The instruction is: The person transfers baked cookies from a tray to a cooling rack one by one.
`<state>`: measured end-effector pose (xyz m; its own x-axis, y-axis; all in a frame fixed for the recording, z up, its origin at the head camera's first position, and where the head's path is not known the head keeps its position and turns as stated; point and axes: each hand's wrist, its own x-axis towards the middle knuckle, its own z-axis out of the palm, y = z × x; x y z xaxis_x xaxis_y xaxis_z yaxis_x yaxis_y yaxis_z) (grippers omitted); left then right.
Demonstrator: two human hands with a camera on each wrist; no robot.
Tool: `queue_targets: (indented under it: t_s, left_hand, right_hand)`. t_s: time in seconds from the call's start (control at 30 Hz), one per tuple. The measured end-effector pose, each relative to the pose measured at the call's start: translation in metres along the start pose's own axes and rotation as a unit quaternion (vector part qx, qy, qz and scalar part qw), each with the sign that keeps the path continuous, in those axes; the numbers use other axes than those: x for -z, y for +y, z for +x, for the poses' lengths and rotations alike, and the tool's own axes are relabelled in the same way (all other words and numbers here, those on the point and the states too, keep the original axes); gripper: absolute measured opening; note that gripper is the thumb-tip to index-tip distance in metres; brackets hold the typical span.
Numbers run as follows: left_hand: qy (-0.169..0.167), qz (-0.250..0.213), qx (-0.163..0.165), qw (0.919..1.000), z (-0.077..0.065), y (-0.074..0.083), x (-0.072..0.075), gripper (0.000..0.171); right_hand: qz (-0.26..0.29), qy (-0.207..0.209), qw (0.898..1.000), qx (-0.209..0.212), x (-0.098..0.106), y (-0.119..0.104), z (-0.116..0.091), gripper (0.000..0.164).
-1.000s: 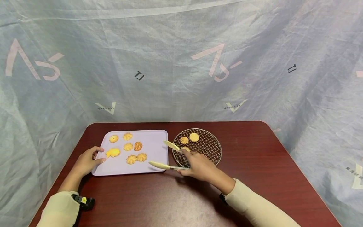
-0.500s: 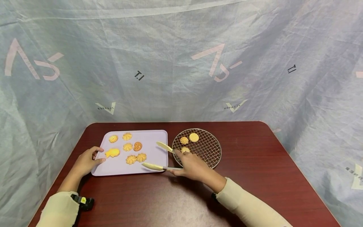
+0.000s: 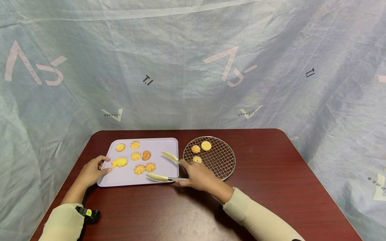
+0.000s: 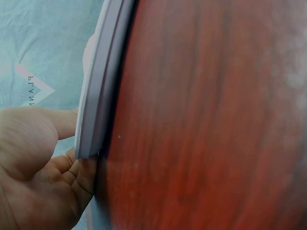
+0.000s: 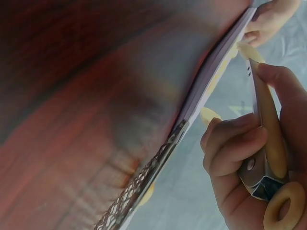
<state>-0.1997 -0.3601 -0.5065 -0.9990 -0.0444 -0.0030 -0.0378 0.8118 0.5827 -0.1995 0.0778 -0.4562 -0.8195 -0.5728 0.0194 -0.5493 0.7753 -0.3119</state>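
My right hand (image 3: pixel 201 178) grips tongs (image 3: pixel 158 177) with yellowish tips; the two arms are spread, nothing between them. The tips are over the right part of a pale lilac tray (image 3: pixel 164 145). My left hand (image 3: pixel 91 171) pinches the tray's left edge; in the left wrist view the thumb lies above the rim (image 4: pixel 98 96) and fingers show below. On the tray lie several flower-shaped cookies (image 3: pixel 135 156), a pretzel-shaped cookie (image 3: pixel 146 155), a fish-shaped cookie (image 3: pixel 120 162) and a ring-like cookie (image 3: pixel 120 147). The right wrist view shows the tongs' handle (image 5: pixel 271 124) within curled fingers.
Right of the tray stands a round wire rack (image 3: pixel 221 160). It bears a round pale cookie (image 3: pixel 206 145), a swirled cookie (image 3: pixel 196 149) and a scalloped one (image 3: pixel 197 159) close to the right hand. Grey cloth (image 3: pixel 187 83) hangs behind the reddish-brown table (image 3: pixel 271 180).
My right hand has moved left with the spread tongs, from beside the rack to farther over the tray, uncovering the third rack cookie. The left hand stays in place.
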Motion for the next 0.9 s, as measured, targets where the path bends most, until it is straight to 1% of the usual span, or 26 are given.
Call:
queue_targets:
  t_s: [0.2,0.3,0.5,0.7,0.9]
  left_hand:
    - [0.0,-0.002,-0.002,1.0,0.0,-0.001,-0.001,0.041]
    - [0.002,0.001,-0.003,1.0,0.001,0.0,-0.002,0.041]
    - [0.0,0.003,0.001,1.0,0.001,0.0,-0.002,0.041]
    - [0.0,0.003,-0.003,1.0,0.001,0.0,-0.002,0.041]
    - [-0.002,0.003,-0.005,1.0,0.0,0.0,-0.001,0.041]
  right_hand:
    - [0.001,-0.005,1.0,0.006,-0.002,-0.005,0.005,0.087]
    - [-0.012,-0.004,1.0,0.01,-0.001,-0.008,0.008,0.085]
    - [-0.027,-0.018,0.999,0.008,-0.002,-0.01,0.013,0.081]
    - [-0.041,-0.024,0.998,0.03,-0.003,-0.011,0.018,0.076]
    - [-0.046,-0.038,0.997,0.038,-0.004,-0.013,0.022,0.072]
